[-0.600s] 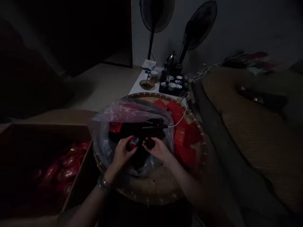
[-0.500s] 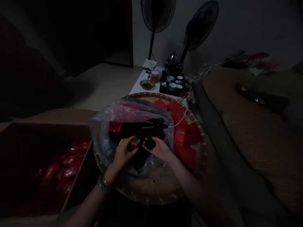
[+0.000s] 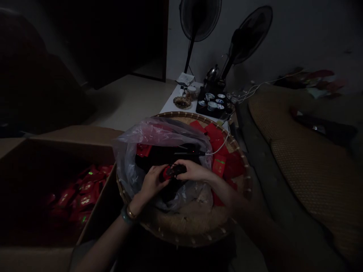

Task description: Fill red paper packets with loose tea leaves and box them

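My left hand [image 3: 154, 179] is closed around a small red packet [image 3: 166, 172], its mouth turned toward my other hand. At that mouth my right hand [image 3: 188, 170] pinches a dark clump [image 3: 177, 170] that looks like loose tea leaves. Both hands are over an open clear plastic bag [image 3: 124, 170], whose dark contents [image 3: 154, 156] are hard to make out. Just beyond my fingers lies a slim black device [image 3: 195, 153] with a red light and a white cable. A round woven bamboo tray [image 3: 184, 226] bears the bag.
Flat red packets [image 3: 217, 138] lie along the tray's right side. A cardboard box [image 3: 70, 141] with many filled red packets [image 3: 85, 189] stands at left. Behind are a tea tray with cups [image 3: 212, 105], a kettle [image 3: 212, 72] and two fans [image 3: 251, 34]. A woven mat [image 3: 300, 151] covers the right-hand seat.
My right hand has gone from lying palm-up with the dark clump to pinching it against the red packet's mouth. The whole view has shifted slightly.
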A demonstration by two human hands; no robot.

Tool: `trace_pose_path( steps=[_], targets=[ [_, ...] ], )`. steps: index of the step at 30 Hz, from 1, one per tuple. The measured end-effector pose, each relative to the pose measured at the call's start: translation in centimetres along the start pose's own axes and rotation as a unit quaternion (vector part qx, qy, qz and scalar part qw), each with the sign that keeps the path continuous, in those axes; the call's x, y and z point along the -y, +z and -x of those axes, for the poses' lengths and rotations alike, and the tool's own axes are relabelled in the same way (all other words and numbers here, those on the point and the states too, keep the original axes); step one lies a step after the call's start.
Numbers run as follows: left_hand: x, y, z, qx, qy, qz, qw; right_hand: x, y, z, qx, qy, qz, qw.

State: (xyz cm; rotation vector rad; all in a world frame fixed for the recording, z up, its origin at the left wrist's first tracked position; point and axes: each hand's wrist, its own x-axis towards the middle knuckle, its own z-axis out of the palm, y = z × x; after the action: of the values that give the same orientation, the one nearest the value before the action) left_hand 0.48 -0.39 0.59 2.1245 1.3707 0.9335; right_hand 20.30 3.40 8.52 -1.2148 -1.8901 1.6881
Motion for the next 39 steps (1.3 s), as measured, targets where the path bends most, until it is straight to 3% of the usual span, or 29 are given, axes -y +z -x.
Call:
trace_pose_path(
  steps=[5,10,19,27,34,37,39],
  targets=[
    [0.1,0.1,0.0,0.010,0.002,-0.009,1.000,0.9,0.6,-0.7,-0.027,-0.028,0.223,0.974],
    [0.4,0.3,0.1,0.009,-0.007,-0.014,1.000,0.9,1.0,-1.0,-0.040,-0.050,0.320,0.945],
    [0.5,0.5,0.2,0.004,0.000,-0.018,1.000,1.0,1.7,-1.1,-0.024,-0.028,0.384,0.922],
    [0.5,0.5,0.2,0.014,-0.018,-0.030,0.999,1.5,2.8,-1.2,-0.093,-0.052,0.351,0.930],
    [0.4,0.5,0.3,0.016,-0.028,-0.031,0.999,0.4,2.9,-0.9,-0.071,-0.050,0.392,0.916],
    [0.4,0.4,0.2,0.020,-0.026,-0.034,0.999,0.0,3.1,-0.9,-0.069,-0.044,0.370,0.926],
    [0.3,0.4,0.2,0.022,-0.026,-0.041,0.999,-0.4,3.4,-1.1,-0.100,-0.048,0.328,0.938]
  ],
)
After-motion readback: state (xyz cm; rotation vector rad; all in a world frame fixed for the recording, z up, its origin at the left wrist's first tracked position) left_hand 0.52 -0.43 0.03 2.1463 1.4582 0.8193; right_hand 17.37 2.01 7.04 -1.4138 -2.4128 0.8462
